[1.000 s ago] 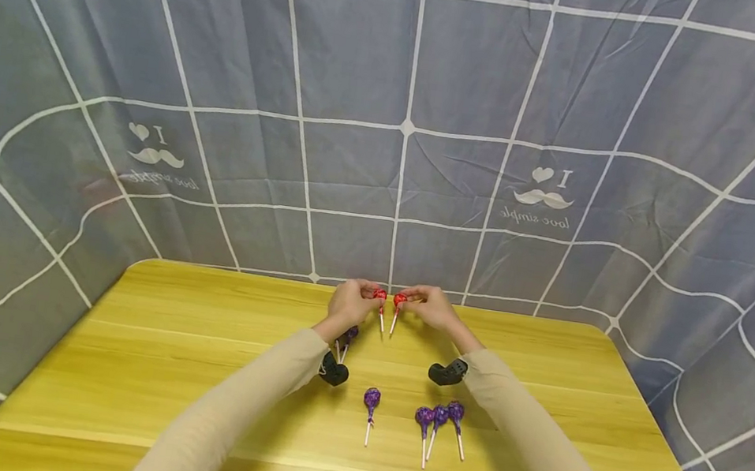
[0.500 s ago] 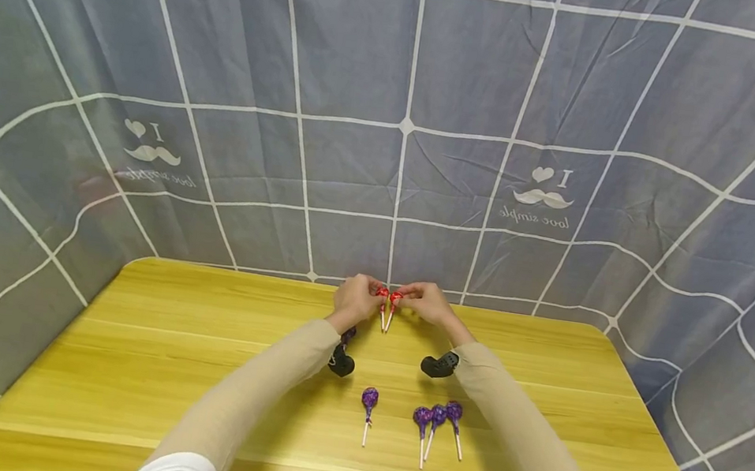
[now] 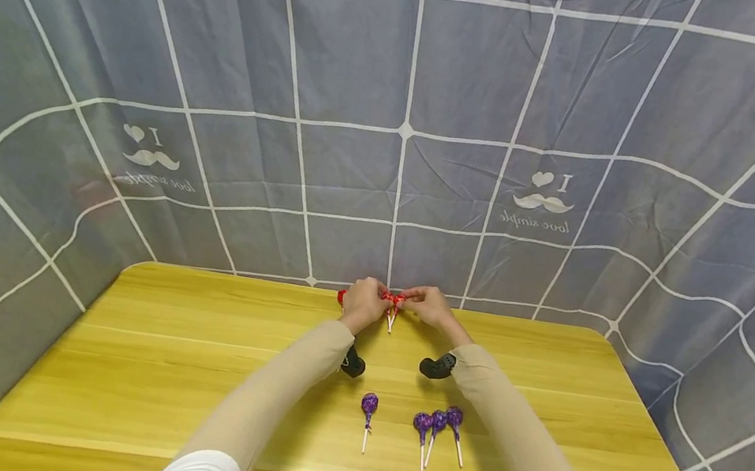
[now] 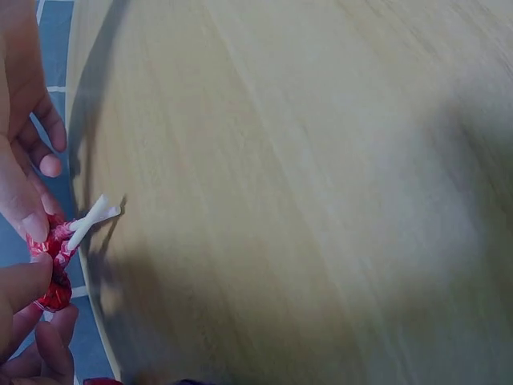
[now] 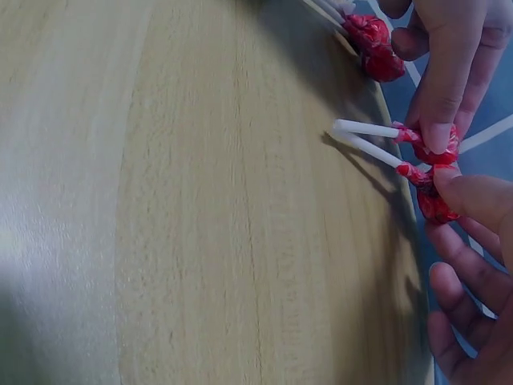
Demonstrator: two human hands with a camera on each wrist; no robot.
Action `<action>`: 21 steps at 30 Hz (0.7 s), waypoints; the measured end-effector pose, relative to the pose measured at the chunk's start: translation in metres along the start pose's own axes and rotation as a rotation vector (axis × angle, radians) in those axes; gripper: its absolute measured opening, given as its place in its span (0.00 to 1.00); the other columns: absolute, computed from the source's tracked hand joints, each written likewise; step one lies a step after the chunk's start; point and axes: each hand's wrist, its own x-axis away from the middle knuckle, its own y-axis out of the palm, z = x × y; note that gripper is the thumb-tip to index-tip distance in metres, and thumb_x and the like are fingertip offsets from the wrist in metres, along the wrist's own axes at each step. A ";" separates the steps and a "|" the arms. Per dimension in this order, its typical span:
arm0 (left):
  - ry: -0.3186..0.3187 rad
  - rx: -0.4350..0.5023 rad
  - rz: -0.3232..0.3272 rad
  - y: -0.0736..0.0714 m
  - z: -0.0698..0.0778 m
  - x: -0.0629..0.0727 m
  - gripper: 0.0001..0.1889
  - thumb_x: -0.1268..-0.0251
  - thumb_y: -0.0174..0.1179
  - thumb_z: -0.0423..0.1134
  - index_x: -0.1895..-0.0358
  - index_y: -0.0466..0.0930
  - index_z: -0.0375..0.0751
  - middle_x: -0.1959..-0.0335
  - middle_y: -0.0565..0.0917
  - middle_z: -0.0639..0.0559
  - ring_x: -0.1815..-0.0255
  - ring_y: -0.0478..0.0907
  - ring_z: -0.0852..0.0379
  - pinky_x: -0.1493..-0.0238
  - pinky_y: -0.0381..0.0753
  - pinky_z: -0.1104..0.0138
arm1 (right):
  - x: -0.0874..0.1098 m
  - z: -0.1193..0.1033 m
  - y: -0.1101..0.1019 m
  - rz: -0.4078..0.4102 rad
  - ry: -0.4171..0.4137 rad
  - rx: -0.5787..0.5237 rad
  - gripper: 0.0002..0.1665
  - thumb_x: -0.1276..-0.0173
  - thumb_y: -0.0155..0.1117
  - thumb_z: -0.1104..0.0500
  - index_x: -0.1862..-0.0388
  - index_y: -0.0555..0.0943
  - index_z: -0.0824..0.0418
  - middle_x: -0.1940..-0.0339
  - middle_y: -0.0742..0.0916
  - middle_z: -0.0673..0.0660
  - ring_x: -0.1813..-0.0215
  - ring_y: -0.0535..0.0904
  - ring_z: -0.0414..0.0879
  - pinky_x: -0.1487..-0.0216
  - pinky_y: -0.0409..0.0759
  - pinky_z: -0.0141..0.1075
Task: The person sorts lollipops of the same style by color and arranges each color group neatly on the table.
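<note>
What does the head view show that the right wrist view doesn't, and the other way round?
Only the head view: a lone purple-wrapped ball lollipop, a group of three more, and the beige fabric sleeves.

Only the right wrist view: thin white sticks of red-wrapped candy beside the left hand; from the head, just a red patch shows there.

Both: the left hand pinching one red-wrapped ball lollipop, the right hand another, over the wooden table near its edge.
</note>
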 end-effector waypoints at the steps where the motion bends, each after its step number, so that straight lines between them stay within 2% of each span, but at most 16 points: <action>1: -0.004 -0.007 0.000 0.001 0.001 0.000 0.11 0.42 0.68 0.44 0.58 0.88 0.46 0.61 0.89 0.50 0.63 0.84 0.51 0.71 0.77 0.63 | 0.000 0.001 0.000 0.000 0.004 0.008 0.18 0.38 0.67 0.61 0.52 0.83 0.71 0.60 0.88 0.66 0.69 0.79 0.40 0.72 0.72 0.26; 6: -0.016 -0.028 -0.004 0.006 0.001 0.000 0.10 0.42 0.67 0.45 0.59 0.88 0.47 0.61 0.88 0.50 0.62 0.84 0.50 0.70 0.78 0.61 | 0.001 0.003 -0.001 0.000 0.003 0.015 0.17 0.38 0.67 0.62 0.53 0.83 0.71 0.60 0.89 0.65 0.67 0.80 0.41 0.70 0.72 0.26; 13: -0.043 0.006 -0.007 0.014 -0.001 0.001 0.14 0.41 0.66 0.41 0.51 0.86 0.46 0.54 0.87 0.48 0.54 0.84 0.47 0.65 0.80 0.59 | 0.007 0.003 0.002 0.009 0.006 0.026 0.16 0.38 0.68 0.62 0.54 0.83 0.71 0.59 0.88 0.66 0.60 0.84 0.50 0.64 0.75 0.27; 17: -0.046 -0.021 0.002 0.016 0.000 -0.001 0.14 0.41 0.67 0.43 0.51 0.86 0.48 0.54 0.87 0.49 0.55 0.84 0.48 0.65 0.80 0.60 | 0.008 0.004 0.003 0.036 -0.023 0.072 0.16 0.39 0.68 0.61 0.55 0.84 0.70 0.59 0.89 0.65 0.57 0.85 0.53 0.60 0.78 0.32; 21: -0.040 -0.045 0.001 0.016 0.001 -0.002 0.13 0.41 0.67 0.45 0.53 0.87 0.49 0.56 0.88 0.49 0.57 0.84 0.48 0.68 0.79 0.61 | 0.008 0.003 0.002 0.053 -0.030 0.100 0.15 0.39 0.68 0.61 0.56 0.84 0.70 0.61 0.89 0.65 0.58 0.85 0.53 0.59 0.79 0.34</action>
